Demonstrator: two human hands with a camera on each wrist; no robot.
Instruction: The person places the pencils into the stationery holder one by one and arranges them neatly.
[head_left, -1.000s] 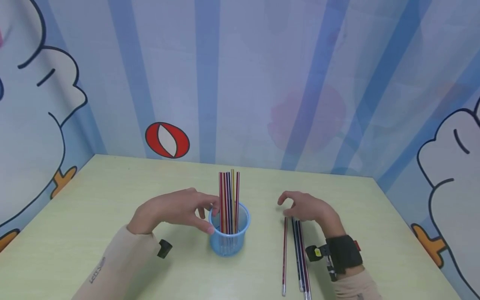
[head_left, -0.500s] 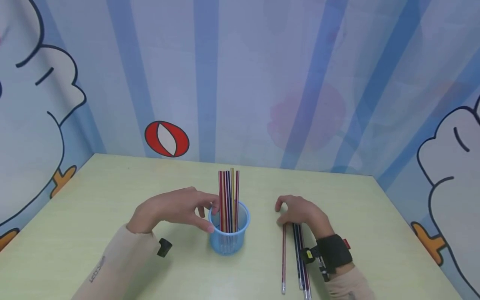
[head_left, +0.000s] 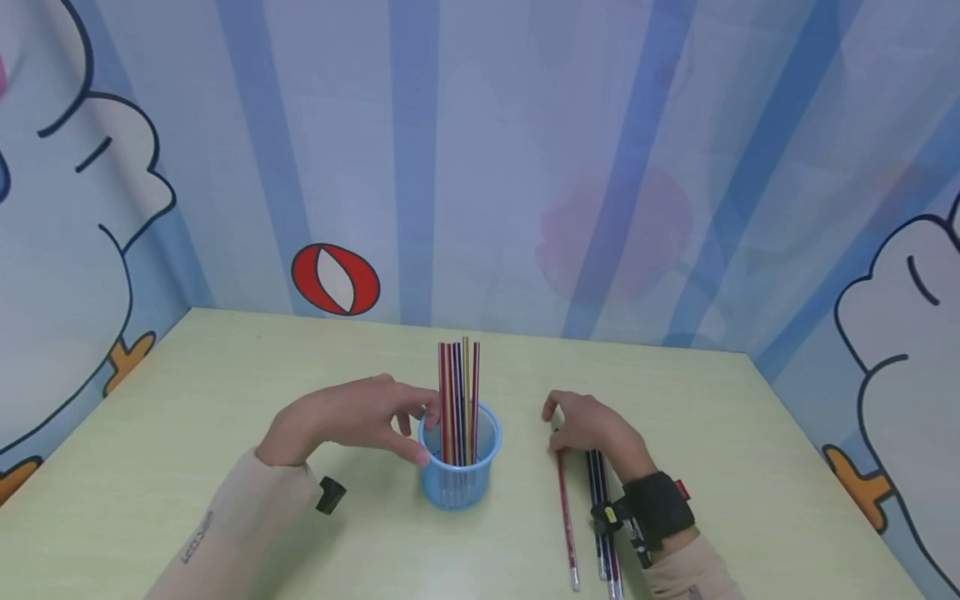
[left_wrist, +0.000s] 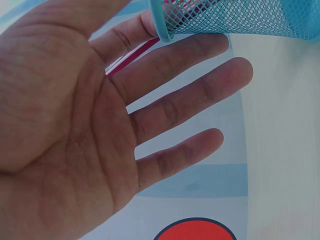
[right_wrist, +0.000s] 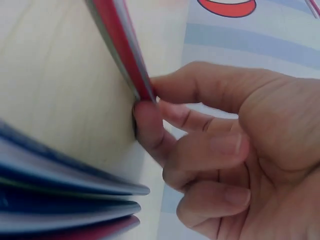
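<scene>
A blue mesh pencil cup (head_left: pixel 453 492) stands upright with several pencils (head_left: pixel 459 400) in it. My left hand (head_left: pixel 352 421) is at its left side, thumb and index finger spread at the rim. In the left wrist view the other fingers (left_wrist: pixel 170 107) extend straight beside the mesh wall (left_wrist: pixel 250 17). My right hand (head_left: pixel 588 421) pinches the far end of a red striped pencil (head_left: pixel 566 517) between thumb and index finger, its remaining fingers curled towards the palm. Just right of it lie several dark pencils (head_left: pixel 600 500), partly covered by the right hand and wrist.
The pale yellow table (head_left: pixel 360 542) ends at a backdrop (head_left: pixel 487 167) with blue stripes and cartoon shapes. A black strap (head_left: pixel 660 508) with a small camera sits on my right wrist, over the dark pencils. Another small black camera (head_left: pixel 330 495) is at the left sleeve.
My right hand has moved left and slightly towards me and has taken hold of the red pencil, which now lies at a different slant. My left hand and the cup have stayed in place.
</scene>
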